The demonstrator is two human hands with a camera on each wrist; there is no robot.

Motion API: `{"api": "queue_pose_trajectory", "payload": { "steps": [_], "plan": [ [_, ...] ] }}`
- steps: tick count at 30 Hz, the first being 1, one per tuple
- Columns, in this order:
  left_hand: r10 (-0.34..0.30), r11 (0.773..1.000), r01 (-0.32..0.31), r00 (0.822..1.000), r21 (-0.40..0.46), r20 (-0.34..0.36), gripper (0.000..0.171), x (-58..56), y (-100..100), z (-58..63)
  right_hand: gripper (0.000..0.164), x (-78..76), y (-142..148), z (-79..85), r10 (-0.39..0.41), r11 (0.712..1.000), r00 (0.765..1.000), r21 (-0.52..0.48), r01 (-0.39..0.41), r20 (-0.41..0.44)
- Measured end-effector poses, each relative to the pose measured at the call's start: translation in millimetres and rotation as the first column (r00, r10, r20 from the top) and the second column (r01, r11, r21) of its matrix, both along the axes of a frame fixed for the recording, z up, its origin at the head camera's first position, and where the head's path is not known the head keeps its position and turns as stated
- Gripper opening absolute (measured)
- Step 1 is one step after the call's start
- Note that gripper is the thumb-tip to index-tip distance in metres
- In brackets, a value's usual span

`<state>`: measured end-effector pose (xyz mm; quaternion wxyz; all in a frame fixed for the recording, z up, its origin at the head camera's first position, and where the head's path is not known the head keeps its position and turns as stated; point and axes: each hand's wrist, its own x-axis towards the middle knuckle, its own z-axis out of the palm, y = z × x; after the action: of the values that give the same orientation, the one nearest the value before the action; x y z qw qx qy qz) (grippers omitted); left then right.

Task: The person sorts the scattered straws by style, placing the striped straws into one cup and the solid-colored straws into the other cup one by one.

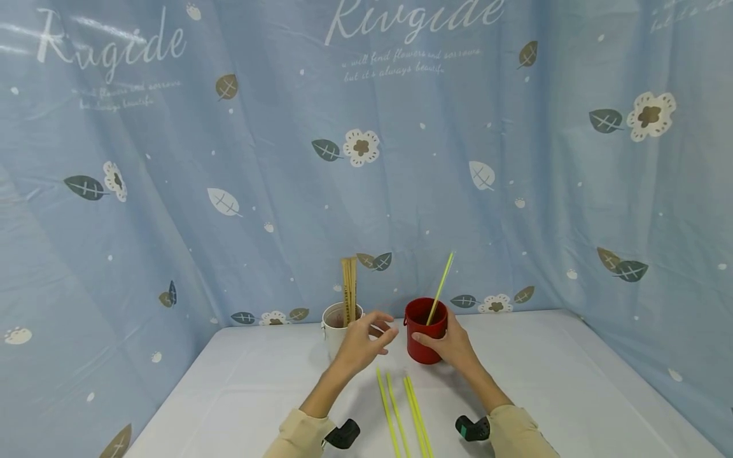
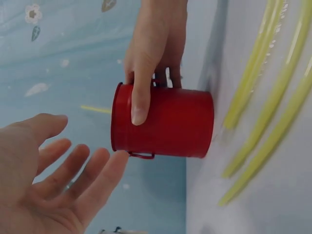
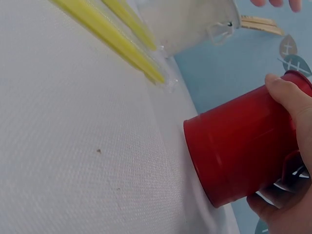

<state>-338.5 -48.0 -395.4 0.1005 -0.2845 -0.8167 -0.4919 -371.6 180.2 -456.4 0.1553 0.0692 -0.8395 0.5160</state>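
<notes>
My right hand [image 1: 457, 346] grips the red bucket [image 1: 422, 350] from its right side, thumb across the front and fingers behind. One yellow straw [image 1: 441, 284] leans out of the bucket's mouth. In the right wrist view, the bucket [image 3: 239, 146] stands with its base at the white tabletop. My left hand [image 1: 361, 341] hovers between the two buckets, fingers spread and bent a little, holding nothing. The left wrist view shows its fingertips near the red bucket's rim and small handle. Several yellow straws [image 1: 385, 405], in clear wrappers, lie in front of the buckets.
Left of the red bucket stands a white bucket [image 1: 332, 334], partly behind my left hand, with chopsticks [image 1: 349, 289] upright in it. A blue patterned curtain [image 1: 401, 210] hangs behind the white table [image 1: 527, 356].
</notes>
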Motion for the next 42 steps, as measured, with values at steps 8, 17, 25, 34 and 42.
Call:
{"api": "queue_pose_trajectory", "payload": {
  "steps": [8,17,25,34,42],
  "plan": [
    [-0.025,0.997,0.023,0.999,-0.067,-0.028,0.026,17.4,-7,-8.8,0.093,-1.6,1,-2.8,0.005,1.0,1.0,-0.002,-0.005,-0.01],
    [0.004,0.993,-0.003,1.0,-0.114,0.011,0.027,22.6,-19,-20.3,0.093,-1.5,0,-3.1,0.002,1.0,1.0,0.003,-0.002,0.005],
    [0.048,0.978,-0.037,0.998,-0.205,0.051,0.032,22.5,-27,-25.2,0.093,-2.8,0,-2.9,0.001,1.0,1.0,-0.002,-0.001,0.028],
    [0.046,0.955,0.002,0.987,-0.297,0.156,0.048,29.0,-23,-32.8,0.092,-2.3,1,-3.3,0.008,1.0,1.0,0.002,-0.008,0.025],
    [0.105,0.898,-0.014,0.977,-0.441,0.185,0.06,38.7,-14,-39.1,0.093,-0.8,1,-1.4,0.019,1.0,1.0,-0.009,-0.019,0.017]
  ]
}}
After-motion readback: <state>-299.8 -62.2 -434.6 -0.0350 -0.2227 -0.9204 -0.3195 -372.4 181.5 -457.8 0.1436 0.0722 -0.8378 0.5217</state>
